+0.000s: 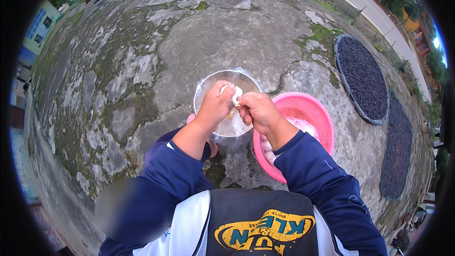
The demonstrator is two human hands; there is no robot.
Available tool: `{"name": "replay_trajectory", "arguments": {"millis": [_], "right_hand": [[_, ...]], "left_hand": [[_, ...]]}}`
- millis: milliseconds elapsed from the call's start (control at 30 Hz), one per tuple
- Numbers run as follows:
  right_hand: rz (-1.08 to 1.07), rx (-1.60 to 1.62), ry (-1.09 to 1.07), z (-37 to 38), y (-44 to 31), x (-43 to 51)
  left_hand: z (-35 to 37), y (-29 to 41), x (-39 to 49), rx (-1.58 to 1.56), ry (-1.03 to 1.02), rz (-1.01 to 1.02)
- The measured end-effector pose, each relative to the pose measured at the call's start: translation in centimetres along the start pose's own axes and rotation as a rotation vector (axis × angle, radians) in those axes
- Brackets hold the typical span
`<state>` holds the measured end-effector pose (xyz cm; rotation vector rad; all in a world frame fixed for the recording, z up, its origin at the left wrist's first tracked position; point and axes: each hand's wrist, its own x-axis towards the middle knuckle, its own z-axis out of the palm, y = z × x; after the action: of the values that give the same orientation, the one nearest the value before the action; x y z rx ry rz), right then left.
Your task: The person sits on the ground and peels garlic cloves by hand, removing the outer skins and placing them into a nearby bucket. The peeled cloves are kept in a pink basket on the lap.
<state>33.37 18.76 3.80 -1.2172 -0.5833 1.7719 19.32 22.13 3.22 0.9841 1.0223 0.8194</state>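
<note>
My left hand grips a smooth white piece that looks like a garlic bulb, its thumb lying over the top. Thumb and fingertips of my right hand pinch the lower end of the same bulb, where a small yellowish bit shows. Both hands are above a round tub lined with clear plastic film. A few pale yellowish scraps lie inside it. Just right of the tub stands a pink plastic basket. It holds several pinkish-white bulbs, partly covered by my right forearm.
Cracked, mossy concrete surrounds me. On the right, a round tray of small dark pieces lies beside a long dark spread of similar pieces. A road runs beyond a wire fence at upper right.
</note>
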Motion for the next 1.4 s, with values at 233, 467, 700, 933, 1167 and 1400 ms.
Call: {"name": "replay_trajectory", "arguments": {"millis": [233,467,700,933,1167,1400], "right_hand": [[-0.056,0.055,0.043,0.7,-0.1,-0.2],[-0.29,-0.547,0.124,-0.7,0.0,1.1],[-0.356,-1.098,0.254,-1.5,0.5,2.9],[-0.321,-1.522,0.097,0.0,-1.5,4.4],[-0.106,-1.697,0.128,0.7,-1.1,6.9],[-0.034,-1.64,0.261,-1.5,-0.1,5.7]], "left_hand": [[-0.6,-0.2,0.2,-0.248,-0.054,-0.102],[-0.4,0.3,0.1,-0.294,0.018,-0.155],[-1.2,0.9,0.1,-0.43,-0.028,-0.232],[-2.1,0.5,0.8,-0.666,-0.066,-0.431],[-1.8,0.0,1.4,-0.576,0.083,-0.397],[-1.7,0.8,0.3,-0.453,-0.014,-0.271]]}}
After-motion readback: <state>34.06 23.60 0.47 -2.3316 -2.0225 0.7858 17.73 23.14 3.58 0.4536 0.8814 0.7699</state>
